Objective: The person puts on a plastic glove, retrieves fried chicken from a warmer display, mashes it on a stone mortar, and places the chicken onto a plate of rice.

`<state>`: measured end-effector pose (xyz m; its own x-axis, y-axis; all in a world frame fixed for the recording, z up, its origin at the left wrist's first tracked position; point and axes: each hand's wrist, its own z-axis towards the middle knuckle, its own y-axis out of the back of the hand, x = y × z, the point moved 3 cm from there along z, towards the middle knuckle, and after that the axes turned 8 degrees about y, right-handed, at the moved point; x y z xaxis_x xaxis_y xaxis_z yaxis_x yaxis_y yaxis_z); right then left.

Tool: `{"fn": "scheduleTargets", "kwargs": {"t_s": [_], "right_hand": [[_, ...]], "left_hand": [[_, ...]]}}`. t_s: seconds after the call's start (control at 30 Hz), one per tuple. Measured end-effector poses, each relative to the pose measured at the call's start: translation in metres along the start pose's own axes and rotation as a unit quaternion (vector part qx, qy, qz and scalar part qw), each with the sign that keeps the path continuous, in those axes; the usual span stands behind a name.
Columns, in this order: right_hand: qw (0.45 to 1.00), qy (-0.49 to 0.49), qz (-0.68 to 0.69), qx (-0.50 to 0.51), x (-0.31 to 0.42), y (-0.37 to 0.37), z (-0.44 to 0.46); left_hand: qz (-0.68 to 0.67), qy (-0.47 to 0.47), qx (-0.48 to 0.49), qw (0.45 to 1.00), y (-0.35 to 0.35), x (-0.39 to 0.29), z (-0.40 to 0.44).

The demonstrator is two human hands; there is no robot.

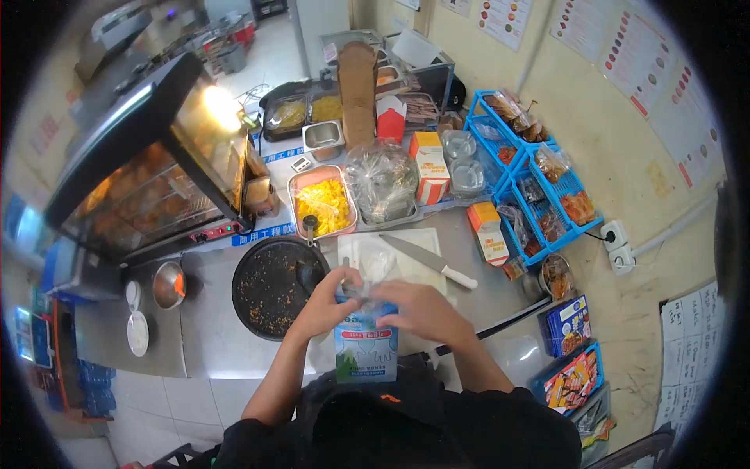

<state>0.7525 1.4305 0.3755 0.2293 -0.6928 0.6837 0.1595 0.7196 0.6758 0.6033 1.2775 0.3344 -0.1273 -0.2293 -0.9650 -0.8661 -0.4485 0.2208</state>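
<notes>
A blue and green pack of disposable gloves, printed with pale hand shapes, hangs in front of my body at the counter's edge. My left hand is closed on its upper left side, thumb at the opening. Bent over the top of the pack, my right hand pinches at thin clear plastic that sticks out of it. The exact fingertip contact is partly hidden. Just beyond the hands lie a white cutting board and a knife with a white handle.
A round black pan with brown crumbs sits left of the hands. Behind are a tray of yellow pieces and a plastic-covered tray. A lit glass warmer stands left; blue baskets stand right. A steel bowl is far left.
</notes>
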Motion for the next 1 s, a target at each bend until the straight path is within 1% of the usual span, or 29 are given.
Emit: {"fn": "scheduleTargets", "kwargs": {"t_s": [0.03,0.07,0.13,0.17,0.2,0.23,0.27,0.3,0.33,0.37,0.4,0.43,0.47,0.53,0.57,0.6,0.63,0.67,0.7,0.73,0.77,0.8,0.83,0.87,0.9,0.93,0.97,1.0], "right_hand": [[0.996,-0.027,-0.024,0.082,-0.002,-0.011,0.000],[0.996,-0.027,-0.027,0.075,-0.001,-0.013,0.001],[0.990,-0.048,-0.034,0.128,0.000,-0.019,0.003],[0.991,-0.049,-0.036,0.122,-0.003,-0.015,0.010],[0.973,-0.059,-0.004,0.225,-0.007,-0.012,0.019],[0.942,-0.068,0.030,0.326,-0.010,-0.011,0.023],[0.944,-0.078,0.026,0.320,-0.013,-0.005,0.025],[0.934,-0.071,0.050,0.348,-0.015,-0.005,0.029],[0.923,-0.064,0.073,0.373,-0.016,-0.004,0.031],[0.926,-0.065,0.069,0.365,-0.020,-0.003,0.027],[0.970,-0.015,0.091,0.224,-0.022,0.003,0.022],[0.990,0.037,0.113,0.079,-0.023,0.012,0.014],[0.990,0.039,0.111,0.077,-0.024,0.016,0.007],[0.994,0.001,0.088,-0.065,-0.032,0.039,-0.012],[0.995,-0.020,0.067,-0.078,-0.031,0.048,-0.023],[0.994,-0.022,0.065,-0.082,-0.029,0.059,-0.035],[0.990,-0.064,0.086,-0.096,-0.030,0.070,-0.049],[0.983,-0.107,0.107,-0.109,-0.028,0.080,-0.061],[0.982,-0.110,0.105,-0.112,-0.016,0.094,-0.069],[0.969,-0.170,0.116,-0.137,-0.002,0.109,-0.077],[0.951,-0.230,0.128,-0.161,0.005,0.117,-0.086],[0.950,-0.235,0.126,-0.164,0.005,0.118,-0.093],[0.967,-0.189,0.057,-0.163,0.005,0.121,-0.097],[0.977,-0.141,-0.014,-0.159,0.005,0.124,-0.101],[0.976,-0.144,-0.018,-0.161,0.004,0.123,-0.104],[0.981,-0.143,0.046,-0.125,0.004,0.113,-0.103],[0.980,-0.141,0.112,-0.087,0.003,0.100,-0.100],[0.979,-0.143,0.116,-0.088,-0.003,0.087,-0.097]], "left_hand": [[0.028,-0.018,-0.018,0.999,-0.001,-0.002,-0.001],[0.032,-0.023,-0.015,0.999,-0.002,-0.003,-0.002],[-0.025,-0.010,0.010,1.000,-0.005,0.002,-0.006],[-0.157,0.047,0.054,0.985,-0.014,0.010,-0.009],[-0.155,0.045,0.059,0.985,-0.013,0.001,-0.009],[0.024,-0.032,0.075,0.996,-0.014,-0.013,-0.013],[0.201,-0.114,0.092,0.969,-0.019,-0.024,-0.012],[0.175,-0.067,0.092,0.978,-0.015,-0.024,-0.008],[0.178,-0.072,0.098,0.976,-0.013,-0.029,-0.008],[0.202,-0.028,0.081,0.976,-0.010,-0.032,-0.008],[0.222,0.018,0.062,0.973,-0.006,-0.032,-0.009],[0.235,0.037,0.052,0.970,-0.004,-0.027,-0.009],[0.237,0.034,0.051,0.970,-0.001,-0.017,-0.009],[0.227,0.025,0.032,0.973,0.005,0.005,-0.001],[0.229,0.021,0.035,0.973,0.002,0.007,0.010],[0.207,0.018,-0.018,0.978,-0.001,0.003,0.023],[0.184,0.016,-0.070,0.980,-0.004,0.002,0.037],[0.175,-0.021,-0.076,0.981,-0.011,0.007,0.060],[0.165,-0.056,-0.082,0.981,-0.019,0.012,0.084],[0.089,0.019,-0.022,0.996,-0.035,0.012,0.105],[0.050,0.055,0.012,0.997,-0.044,0.015,0.122],[0.013,0.093,0.044,0.995,-0.054,0.018,0.138],[0.152,0.032,0.067,0.986,-0.062,0.022,0.154],[0.287,-0.033,0.087,0.953,-0.070,0.021,0.163],[0.207,-0.081,0.156,0.962,-0.073,0.003,0.155],[0.208,-0.083,0.160,0.962,-0.077,-0.009,0.144],[0.153,-0.089,0.248,0.952,-0.086,-0.024,0.123],[0.096,-0.090,0.334,0.933,-0.098,-0.027,0.104]]}}
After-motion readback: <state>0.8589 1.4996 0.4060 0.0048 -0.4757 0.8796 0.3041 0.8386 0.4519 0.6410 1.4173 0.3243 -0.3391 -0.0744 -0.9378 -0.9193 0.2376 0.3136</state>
